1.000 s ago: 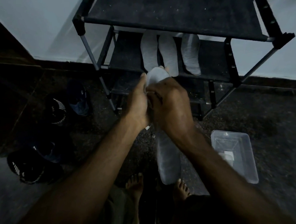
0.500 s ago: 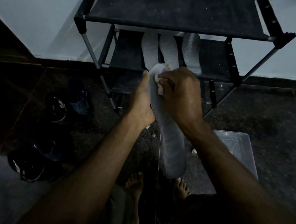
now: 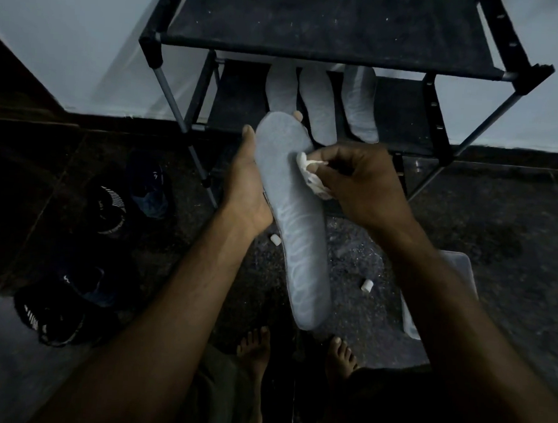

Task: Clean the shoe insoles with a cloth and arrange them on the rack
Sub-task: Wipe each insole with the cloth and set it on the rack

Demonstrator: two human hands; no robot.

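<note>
Dim light hides much detail. On the black shoe rack [image 3: 331, 25], three grey insoles [image 3: 320, 106] lie side by side on the middle shelf, their far ends hidden under the top shelf. A clear plastic box [image 3: 457, 264] is mostly covered by the right forearm. Dark shoes [image 3: 108, 207] sit on the floor at left, hard to make out. Two small white bits [image 3: 366, 285] lie on the floor. The left hand [image 3: 246, 189] cradles a grey insole [image 3: 296, 219] from beneath, fingers curled round its far edge. The right hand [image 3: 361, 183] pinches a crumpled white cloth [image 3: 312, 175] against the insole's right edge.
</note>
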